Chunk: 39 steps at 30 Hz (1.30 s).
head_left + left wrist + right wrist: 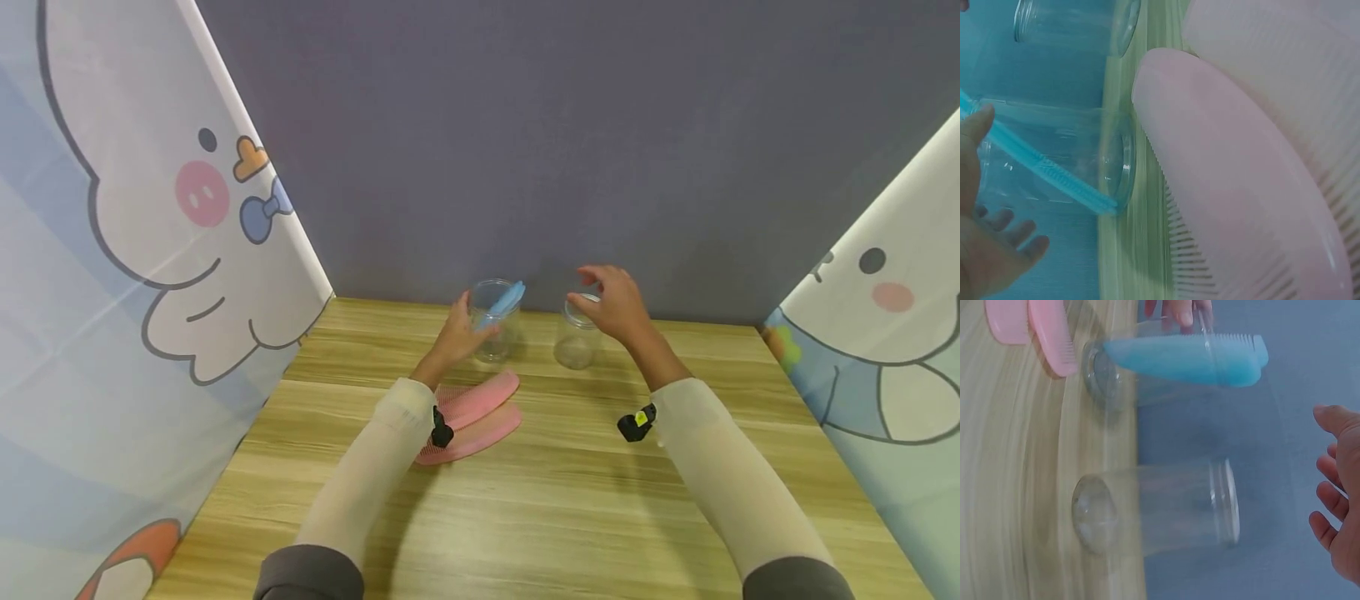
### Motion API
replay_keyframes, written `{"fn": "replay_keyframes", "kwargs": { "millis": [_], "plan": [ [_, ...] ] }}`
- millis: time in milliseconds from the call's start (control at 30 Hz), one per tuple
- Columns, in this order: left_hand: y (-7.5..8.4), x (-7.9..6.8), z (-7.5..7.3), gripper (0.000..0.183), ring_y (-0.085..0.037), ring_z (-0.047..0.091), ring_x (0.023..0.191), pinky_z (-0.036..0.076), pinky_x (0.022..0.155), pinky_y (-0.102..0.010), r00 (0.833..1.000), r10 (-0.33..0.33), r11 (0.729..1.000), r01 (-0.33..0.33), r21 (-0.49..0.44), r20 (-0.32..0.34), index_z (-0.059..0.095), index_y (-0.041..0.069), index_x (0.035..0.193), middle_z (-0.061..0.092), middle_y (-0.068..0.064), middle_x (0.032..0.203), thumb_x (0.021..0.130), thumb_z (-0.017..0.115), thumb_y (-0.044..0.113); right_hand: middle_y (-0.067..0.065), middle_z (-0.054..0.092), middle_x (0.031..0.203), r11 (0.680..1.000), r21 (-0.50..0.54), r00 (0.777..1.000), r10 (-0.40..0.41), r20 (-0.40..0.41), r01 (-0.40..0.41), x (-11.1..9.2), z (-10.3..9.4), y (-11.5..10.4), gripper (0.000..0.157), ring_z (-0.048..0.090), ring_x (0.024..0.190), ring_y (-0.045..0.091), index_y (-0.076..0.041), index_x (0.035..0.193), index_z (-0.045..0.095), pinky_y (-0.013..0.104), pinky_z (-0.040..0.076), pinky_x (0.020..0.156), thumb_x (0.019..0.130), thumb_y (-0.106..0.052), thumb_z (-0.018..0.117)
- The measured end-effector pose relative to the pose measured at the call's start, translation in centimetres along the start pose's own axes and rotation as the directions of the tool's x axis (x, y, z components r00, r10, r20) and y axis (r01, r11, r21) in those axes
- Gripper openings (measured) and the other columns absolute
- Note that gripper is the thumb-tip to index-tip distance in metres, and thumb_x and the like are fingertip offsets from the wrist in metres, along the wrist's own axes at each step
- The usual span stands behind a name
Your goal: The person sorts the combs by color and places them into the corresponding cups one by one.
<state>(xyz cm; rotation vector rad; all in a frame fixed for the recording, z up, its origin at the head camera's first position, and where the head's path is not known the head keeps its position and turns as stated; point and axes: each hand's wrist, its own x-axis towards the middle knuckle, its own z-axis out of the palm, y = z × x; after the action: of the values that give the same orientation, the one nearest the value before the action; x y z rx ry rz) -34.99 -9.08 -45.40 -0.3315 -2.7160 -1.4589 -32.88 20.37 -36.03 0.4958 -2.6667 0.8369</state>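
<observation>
A clear jar (493,348) stands upright at the back of the table, with blue combs (1185,359) leaning inside it. They overlap, so I cannot tell their exact number. My left hand (456,335) is at the left side of this jar, thumb and fingers spread near its rim. To the right stands a second clear jar (576,352), with nothing visible inside. Above its mouth is my right hand (617,304), fingers loosely bent and holding nothing; the right wrist view shows it apart from the jar. Two pink combs, one farther back (483,397) and one nearer (480,442), lie by my left wrist.
The jars and combs are on a wood-grain table (555,517). A grey panel (540,150) rises right behind the jars. Cartoon-printed sheets flank the table on the left (135,333) and right (885,350).
</observation>
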Motion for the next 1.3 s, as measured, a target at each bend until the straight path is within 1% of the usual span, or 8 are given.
{"fn": "replay_keyframes", "kwargs": {
  "millis": [100, 300, 467, 700, 900, 1033, 1167, 1300],
  "plan": [
    [-0.3, -0.3, -0.3, 0.106, -0.042, 0.030, 0.151, 0.032, 0.120, -0.058, 1.000, -0.012, 0.999, 0.011, 0.052, 0.028, 0.011, 0.001, 0.162, 0.024, -0.024, 0.164, 0.091, 0.074, 0.047, 0.024, 0.062, 0.127, 0.999, 0.036, 0.999, 0.039, -0.010, -0.039, -0.3, 0.2, 1.0, 0.057, 0.058, 0.113, 0.044, -0.002, 0.141, 0.057, 0.058, 0.046, 0.097, 0.093, -0.027, 0.075],
    [-1.4, -1.7, -1.2, 0.092, -0.045, 0.038, 0.144, 0.036, 0.117, -0.060, 0.993, -0.050, 0.988, 0.033, 0.153, 0.108, 0.022, -0.004, 0.159, 0.035, -0.027, 0.156, 0.093, 0.074, 0.033, 0.029, 0.053, 0.135, 0.988, 0.116, 0.994, 0.107, -0.030, -0.103, -1.0, 0.7, 2.9, 0.069, 0.053, 0.120, 0.047, 0.003, 0.147, 0.047, 0.061, 0.045, 0.099, 0.092, -0.027, 0.076],
    [-2.0, -3.8, -2.2, 0.089, -0.048, 0.041, 0.142, 0.036, 0.117, -0.059, 0.973, -0.112, 0.960, 0.053, 0.275, 0.204, 0.027, -0.005, 0.157, 0.034, -0.031, 0.156, 0.093, 0.073, 0.036, 0.029, 0.047, 0.145, 0.970, 0.165, 0.983, 0.182, -0.001, -0.179, -1.6, 1.2, 4.4, 0.082, 0.049, 0.128, 0.046, 0.002, 0.154, 0.036, 0.062, 0.044, 0.103, 0.092, -0.032, 0.076],
    [-2.4, -6.9, -3.1, 0.089, -0.047, 0.037, 0.145, 0.036, 0.117, -0.059, 0.942, -0.151, 0.923, 0.025, 0.385, 0.301, 0.032, -0.005, 0.156, 0.034, -0.030, 0.157, 0.091, 0.077, 0.036, 0.031, 0.041, 0.151, 0.952, 0.209, 0.974, 0.213, 0.076, -0.224, -2.1, 2.7, 6.1, 0.095, 0.044, 0.135, 0.048, 0.005, 0.158, 0.025, 0.063, 0.042, 0.107, 0.089, -0.035, 0.078],
    [-3.0, -8.9, -3.3, 0.084, -0.046, 0.051, 0.134, 0.046, 0.110, -0.056, 0.934, -0.131, 0.890, -0.036, 0.455, 0.331, 0.043, -0.006, 0.149, 0.045, -0.030, 0.147, 0.087, 0.081, 0.035, 0.033, 0.041, 0.150, 0.946, 0.228, 0.973, 0.218, 0.074, -0.229, -2.3, 3.7, 7.1, 0.095, 0.046, 0.134, 0.049, 0.006, 0.157, 0.025, 0.061, 0.041, 0.109, 0.089, -0.032, 0.079],
    [-3.5, -10.2, -3.5, 0.077, -0.045, 0.052, 0.132, 0.046, 0.110, -0.054, 0.931, -0.118, 0.866, -0.074, 0.495, 0.346, 0.049, -0.007, 0.143, 0.049, -0.030, 0.144, 0.087, 0.081, 0.036, 0.033, 0.039, 0.151, 0.933, 0.265, 0.969, 0.228, 0.090, -0.244, -2.5, 4.2, 7.6, 0.093, 0.045, 0.135, 0.049, 0.008, 0.156, 0.026, 0.061, 0.042, 0.109, 0.089, -0.029, 0.078],
    [-3.8, -11.1, -3.6, 0.060, -0.040, 0.056, 0.119, 0.051, 0.099, -0.053, 0.932, -0.077, 0.828, -0.138, 0.544, 0.353, 0.060, -0.004, 0.122, 0.057, -0.026, 0.129, 0.083, 0.084, 0.036, 0.034, 0.040, 0.152, 0.921, 0.295, 0.967, 0.233, 0.102, -0.253, -2.6, 4.5, 8.0, 0.090, 0.045, 0.136, 0.050, 0.008, 0.156, 0.027, 0.062, 0.043, 0.108, 0.090, -0.028, 0.077],
    [-3.9, -11.5, -3.6, 0.054, -0.033, 0.055, 0.104, 0.051, 0.088, -0.049, 0.933, -0.048, 0.807, -0.174, 0.564, 0.356, 0.060, 0.003, 0.106, 0.058, -0.019, 0.118, 0.079, 0.088, 0.041, 0.034, 0.042, 0.151, 0.912, 0.320, 0.966, 0.239, 0.097, -0.258, -2.6, 5.1, 8.2, 0.089, 0.045, 0.136, 0.049, 0.007, 0.157, 0.027, 0.062, 0.041, 0.110, 0.091, -0.026, 0.077]
  ]
}}
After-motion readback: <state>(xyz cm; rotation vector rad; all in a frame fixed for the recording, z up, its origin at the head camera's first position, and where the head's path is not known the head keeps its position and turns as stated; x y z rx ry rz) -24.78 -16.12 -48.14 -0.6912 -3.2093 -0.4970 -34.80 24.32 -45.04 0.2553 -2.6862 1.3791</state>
